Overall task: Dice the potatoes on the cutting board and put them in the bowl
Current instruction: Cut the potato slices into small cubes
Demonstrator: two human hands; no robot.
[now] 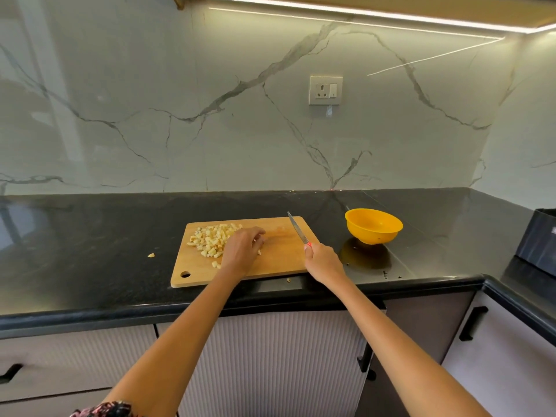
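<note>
A pile of diced potato (210, 239) lies on the left half of the wooden cutting board (279, 257). My left hand (242, 249) rests over the right edge of the pile with its fingers curled down onto the pieces; whether it holds any is hidden. My right hand (323, 261) grips the red handle of a knife (298, 228), whose blade points up and away over the board's right side. The yellow bowl (373, 225) stands on the counter to the right of the board and looks empty.
Stray potato bits lie on the black counter (90, 251) left of the board (151, 254) and at its front edge (288, 279). A dark box (538, 245) sits at the far right. A wall socket (325, 90) is on the marble backsplash.
</note>
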